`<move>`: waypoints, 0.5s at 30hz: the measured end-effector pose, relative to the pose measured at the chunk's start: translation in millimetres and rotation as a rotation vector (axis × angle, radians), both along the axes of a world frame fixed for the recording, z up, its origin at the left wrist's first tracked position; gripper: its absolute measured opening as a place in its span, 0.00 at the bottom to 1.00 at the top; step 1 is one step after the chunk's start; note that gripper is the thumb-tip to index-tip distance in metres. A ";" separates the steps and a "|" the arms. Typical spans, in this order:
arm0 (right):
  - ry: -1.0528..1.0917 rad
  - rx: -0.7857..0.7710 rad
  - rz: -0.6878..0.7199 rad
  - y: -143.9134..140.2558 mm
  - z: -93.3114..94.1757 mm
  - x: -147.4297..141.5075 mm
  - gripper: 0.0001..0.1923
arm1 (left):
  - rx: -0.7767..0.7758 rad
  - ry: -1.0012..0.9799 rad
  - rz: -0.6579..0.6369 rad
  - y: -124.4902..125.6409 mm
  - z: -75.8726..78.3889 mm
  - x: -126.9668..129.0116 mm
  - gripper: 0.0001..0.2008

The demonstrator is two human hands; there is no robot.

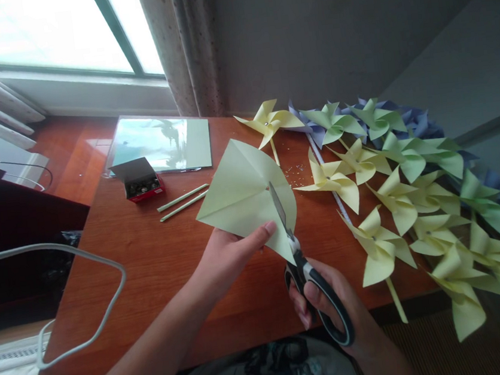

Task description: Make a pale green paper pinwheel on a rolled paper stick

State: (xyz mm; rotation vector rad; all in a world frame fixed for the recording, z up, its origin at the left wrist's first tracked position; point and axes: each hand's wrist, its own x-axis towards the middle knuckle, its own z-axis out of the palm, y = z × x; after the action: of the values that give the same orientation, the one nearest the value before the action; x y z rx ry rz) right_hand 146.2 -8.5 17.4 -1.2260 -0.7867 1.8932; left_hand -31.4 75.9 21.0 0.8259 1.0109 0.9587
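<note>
Your left hand pinches the pale green creased paper square between thumb and fingers, holding it just above the reddish wooden surface at centre, while your right hand, at five o'clock from the sheet, has its fingers curled through the black-handled scissors, blades biting along a crease. Your left thumb sits just beside the blades, so a hasty snip could nick it, and overshooting the centre would likely ruin the sheet.

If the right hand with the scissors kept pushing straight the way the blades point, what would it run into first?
Probably more of the pale green paper sheet: the right hand aims the scissors up its crease toward the centre, which the left hand holds above the table.
</note>
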 end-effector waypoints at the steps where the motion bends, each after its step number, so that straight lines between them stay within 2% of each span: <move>1: -0.001 0.000 -0.002 0.1 0.1 -0.3 0.26 | 0.002 0.007 0.001 -0.2 0.2 0.2 0.11; 15: -0.029 0.020 0.002 0.5 1.7 -0.8 0.25 | 0.002 -0.024 0.016 -0.5 1.2 -0.5 0.12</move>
State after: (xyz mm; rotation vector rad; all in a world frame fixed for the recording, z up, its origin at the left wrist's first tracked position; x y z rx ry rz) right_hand 145.3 -8.0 19.1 -1.2434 -0.8207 1.8690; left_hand -31.9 75.4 22.2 0.8071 0.9974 0.9816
